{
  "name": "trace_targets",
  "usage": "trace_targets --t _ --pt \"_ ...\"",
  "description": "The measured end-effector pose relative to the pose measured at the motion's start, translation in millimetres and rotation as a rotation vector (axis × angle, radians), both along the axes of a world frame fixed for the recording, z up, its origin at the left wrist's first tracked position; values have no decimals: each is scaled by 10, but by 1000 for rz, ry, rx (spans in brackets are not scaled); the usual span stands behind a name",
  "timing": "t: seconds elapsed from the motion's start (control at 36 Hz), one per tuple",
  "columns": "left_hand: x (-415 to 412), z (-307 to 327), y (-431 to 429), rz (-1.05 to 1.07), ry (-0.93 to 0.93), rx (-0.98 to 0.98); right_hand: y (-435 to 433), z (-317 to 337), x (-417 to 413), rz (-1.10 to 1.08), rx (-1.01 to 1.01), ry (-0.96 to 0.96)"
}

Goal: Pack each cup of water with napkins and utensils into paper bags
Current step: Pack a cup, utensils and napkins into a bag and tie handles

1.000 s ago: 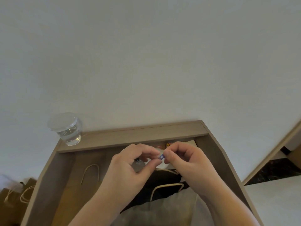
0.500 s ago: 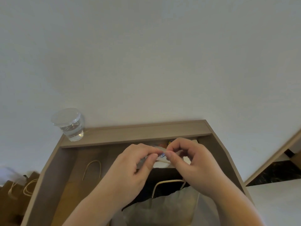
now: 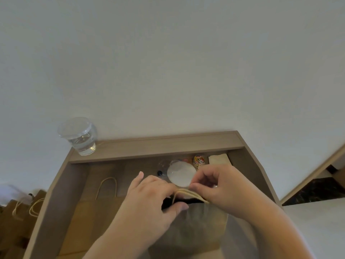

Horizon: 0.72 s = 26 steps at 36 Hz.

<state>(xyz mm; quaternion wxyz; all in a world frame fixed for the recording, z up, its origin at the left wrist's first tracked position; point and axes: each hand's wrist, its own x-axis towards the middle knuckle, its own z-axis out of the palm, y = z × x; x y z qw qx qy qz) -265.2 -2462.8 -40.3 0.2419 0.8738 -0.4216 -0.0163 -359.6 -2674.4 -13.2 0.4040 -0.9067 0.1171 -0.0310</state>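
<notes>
Pale wall over a wooden counter (image 3: 168, 146); both hands close a paper bag at its top.

Head view: the left hand (image 3: 149, 200) clasps the bag (image 3: 203, 227) at its mouth, thumb on the near side. The right hand (image 3: 224, 189) has its fingers (image 3: 204, 177) pinching both twine handles (image 3: 188, 193) together, likely to shut it for carrying. Its contents are hidden. A lidded cup (image 3: 78, 136) of water waits on the back ledge, well apart, probably for the flat bag (image 3: 97, 212) at left. Napkins (image 3: 219, 158) and a tub of clips (image 3: 198, 160) lie behind the hands.
</notes>
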Motion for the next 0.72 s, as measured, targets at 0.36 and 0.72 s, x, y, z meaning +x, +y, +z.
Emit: trace_targets --t 0.36,0.72 --pt "25 5 7 -73 -70 42 171 -8 -40 60 -29 65" --pt "-7 57 -41 -84 -98 202 194 62 -90 97 -90 88"
